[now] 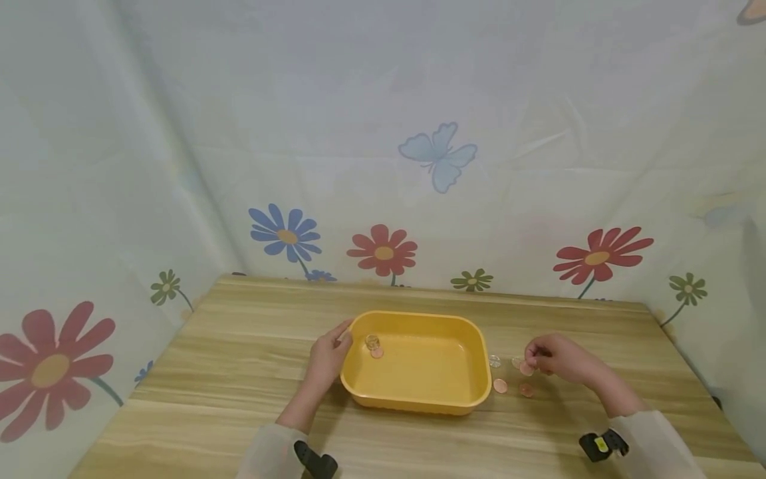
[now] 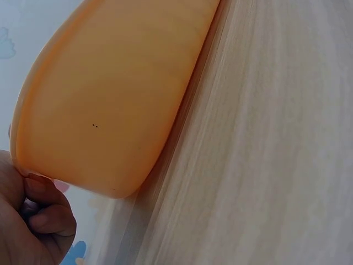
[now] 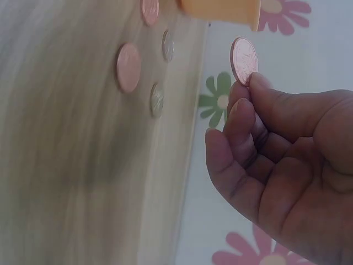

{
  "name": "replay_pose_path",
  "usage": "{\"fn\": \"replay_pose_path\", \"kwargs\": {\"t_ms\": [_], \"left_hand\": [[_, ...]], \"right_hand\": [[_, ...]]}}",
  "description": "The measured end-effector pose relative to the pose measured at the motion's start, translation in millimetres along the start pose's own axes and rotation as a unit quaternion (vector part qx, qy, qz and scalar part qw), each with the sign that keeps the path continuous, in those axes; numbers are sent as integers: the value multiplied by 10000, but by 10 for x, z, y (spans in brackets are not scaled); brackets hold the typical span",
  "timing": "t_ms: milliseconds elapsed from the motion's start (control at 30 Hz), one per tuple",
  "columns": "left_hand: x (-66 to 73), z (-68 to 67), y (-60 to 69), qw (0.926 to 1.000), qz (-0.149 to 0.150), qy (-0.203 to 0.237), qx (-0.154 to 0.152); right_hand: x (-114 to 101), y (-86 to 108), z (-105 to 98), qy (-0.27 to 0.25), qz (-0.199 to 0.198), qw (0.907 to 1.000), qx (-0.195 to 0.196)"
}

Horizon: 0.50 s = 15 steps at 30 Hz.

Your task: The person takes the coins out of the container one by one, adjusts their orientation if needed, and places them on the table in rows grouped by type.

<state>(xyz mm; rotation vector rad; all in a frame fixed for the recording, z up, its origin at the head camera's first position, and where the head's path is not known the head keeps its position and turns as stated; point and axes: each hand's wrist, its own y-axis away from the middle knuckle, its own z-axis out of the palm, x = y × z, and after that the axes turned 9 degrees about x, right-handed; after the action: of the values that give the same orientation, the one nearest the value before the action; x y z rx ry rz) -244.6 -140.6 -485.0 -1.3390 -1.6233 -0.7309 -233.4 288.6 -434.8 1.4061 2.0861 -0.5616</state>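
A yellow plastic tray [image 1: 413, 402] stands on the table. My left hand [image 1: 326, 356] grips its left end, thumb at the rim and curled fingers [image 2: 52, 221] against the outside. Between thumb and fingertips my right hand [image 1: 565, 359] pinches a copper-coloured coin [image 3: 244, 61], held up off the table to the right of the tray. Two more copper coins [image 3: 128, 67] lie flat below that hand, along with two silvery coins [image 3: 157, 100]. Inside the tray, near its left wall, rest a copper coin [image 1: 378, 353] and some shiny pale coins [image 1: 372, 341] that overlap.
The wood-grain table [image 1: 251, 319] reaches back to a pale curtain [image 1: 335, 120] printed with flowers and a butterfly. Both wrists wear black straps with small devices [image 1: 595, 447].
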Motion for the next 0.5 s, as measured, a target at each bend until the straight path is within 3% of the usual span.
{"fn": "replay_pose_path", "kwargs": {"t_ms": [500], "left_hand": [[-13,-7,-12,10000,28,-48,-14]], "right_hand": [[302,174,-1,327,441,9985,5]]}}
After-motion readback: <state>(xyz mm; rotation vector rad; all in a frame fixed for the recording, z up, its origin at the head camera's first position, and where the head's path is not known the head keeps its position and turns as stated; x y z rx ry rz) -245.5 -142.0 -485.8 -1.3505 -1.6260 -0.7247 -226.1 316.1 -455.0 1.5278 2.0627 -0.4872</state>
